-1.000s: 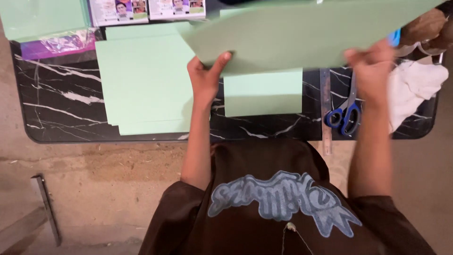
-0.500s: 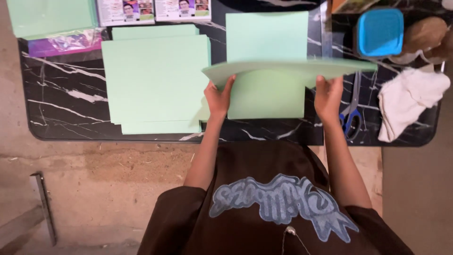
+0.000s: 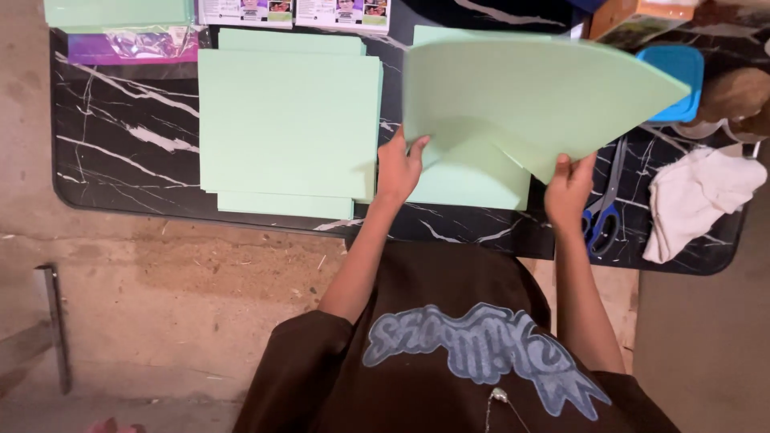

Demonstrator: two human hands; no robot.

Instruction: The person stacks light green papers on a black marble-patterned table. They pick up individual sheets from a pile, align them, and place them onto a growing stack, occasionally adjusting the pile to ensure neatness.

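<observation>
Head view: two white printed cards (image 3: pixel 293 11) lie at the black marble-patterned table's (image 3: pixel 120 152) far edge, beside a purple glossy packet (image 3: pixel 132 46). A blue square plastic lid (image 3: pixel 680 76) sits far right. The left hand (image 3: pixel 399 169) and right hand (image 3: pixel 569 189) each grip the near edge of a large pale green paper sheet (image 3: pixel 537 100), lifted and curling above the table. It hides part of another green sheet. A stack of green sheets (image 3: pixel 289 124) lies left; blue-handled scissors (image 3: pixel 603 216) and a white crumpled cloth (image 3: pixel 694 200) lie right.

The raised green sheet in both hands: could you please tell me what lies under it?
Under the raised green sheet, held by the left hand and right hand, another green sheet lies on the black marble table. Its upper part is covered; scissors lie beside it.
</observation>
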